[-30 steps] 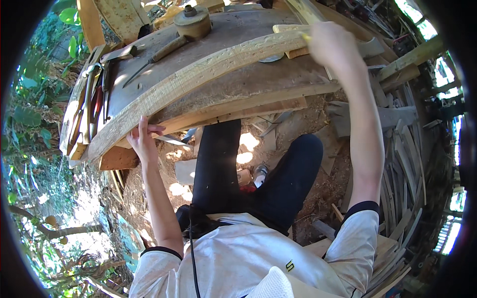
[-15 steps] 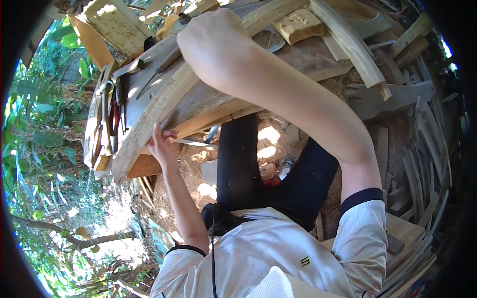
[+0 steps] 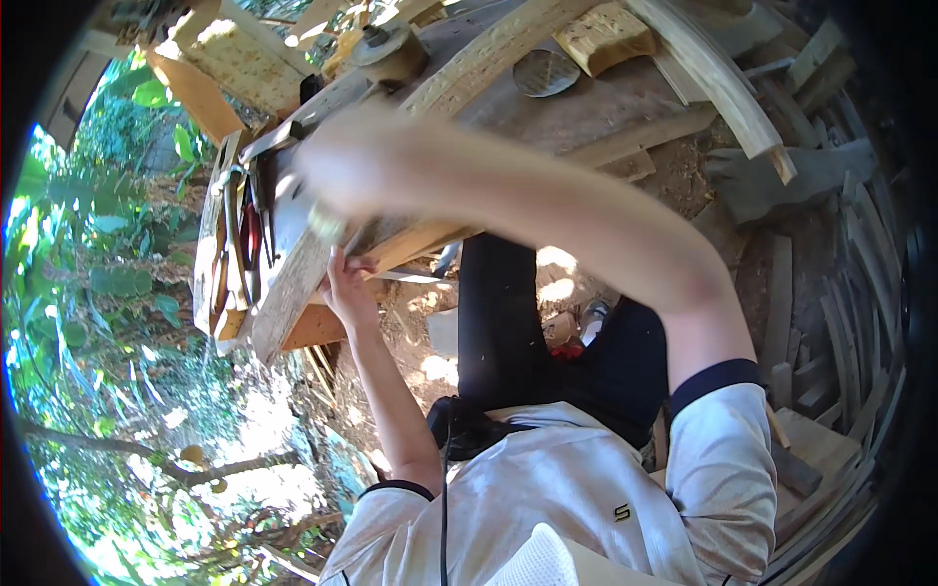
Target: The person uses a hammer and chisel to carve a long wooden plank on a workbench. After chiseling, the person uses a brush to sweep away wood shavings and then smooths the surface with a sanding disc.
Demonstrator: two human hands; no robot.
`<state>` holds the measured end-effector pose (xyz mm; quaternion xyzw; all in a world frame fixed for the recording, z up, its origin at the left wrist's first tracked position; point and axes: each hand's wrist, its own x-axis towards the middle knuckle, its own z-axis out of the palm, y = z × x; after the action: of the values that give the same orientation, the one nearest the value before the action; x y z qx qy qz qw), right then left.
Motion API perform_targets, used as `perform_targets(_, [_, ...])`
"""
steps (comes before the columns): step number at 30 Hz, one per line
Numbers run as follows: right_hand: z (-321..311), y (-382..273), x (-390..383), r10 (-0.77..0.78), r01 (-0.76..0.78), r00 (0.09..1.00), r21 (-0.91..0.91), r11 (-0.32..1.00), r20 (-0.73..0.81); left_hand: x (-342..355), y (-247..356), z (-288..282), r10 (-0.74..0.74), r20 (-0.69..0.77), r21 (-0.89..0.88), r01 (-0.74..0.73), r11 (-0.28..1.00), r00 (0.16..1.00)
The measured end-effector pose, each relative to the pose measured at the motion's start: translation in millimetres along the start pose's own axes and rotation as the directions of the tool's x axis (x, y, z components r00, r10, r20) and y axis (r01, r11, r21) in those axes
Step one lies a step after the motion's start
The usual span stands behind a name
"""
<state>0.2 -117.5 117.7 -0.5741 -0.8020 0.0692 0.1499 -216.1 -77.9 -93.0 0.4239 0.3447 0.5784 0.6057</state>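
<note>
While the curved wooden plank [image 3: 489, 57] spans the workbench [image 3: 606, 112] from the worker's ten o'clock to twelve, I see the left hand [image 3: 349, 293] at ten-thirty, fingers parted against its near edge. The right hand [image 3: 337, 164] is a blur at eleven, so I cannot tell its grip on the small pale piece [image 3: 329, 227] beneath; even pressure and a well-steadied plank would serve best.

Open-air woodworking workshop: bench [image 3: 606, 109], hand tools [image 3: 252, 234], wood strips [image 3: 842, 342], foliage [image 3: 122, 283] alongside.
</note>
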Motion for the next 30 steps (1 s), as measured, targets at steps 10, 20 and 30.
perform_targets(10, [-104.5, 162.9, -85.1, 0.714, -0.756, 0.647, -0.344, 0.557, -0.266, -8.5, 8.3, 15.4, 0.006, 0.026, 0.028, -0.007, 1.000, 1.000])
perform_targets(20, [-102.3, 194.2, -108.2, 0.560, -0.598, 0.801, -0.239, 0.765, -0.210, -6.7, 6.0, 10.1, 0.000, 0.015, 0.000, 0.000, 1.000, 1.000])
perform_targets(30, [-94.9, 194.0, -103.0, 0.323, -0.326, 0.938, -0.002, 0.945, -0.122, -6.6, 6.3, 10.3, -0.008, -0.005, -0.020, 0.008, 1.000, 1.000])
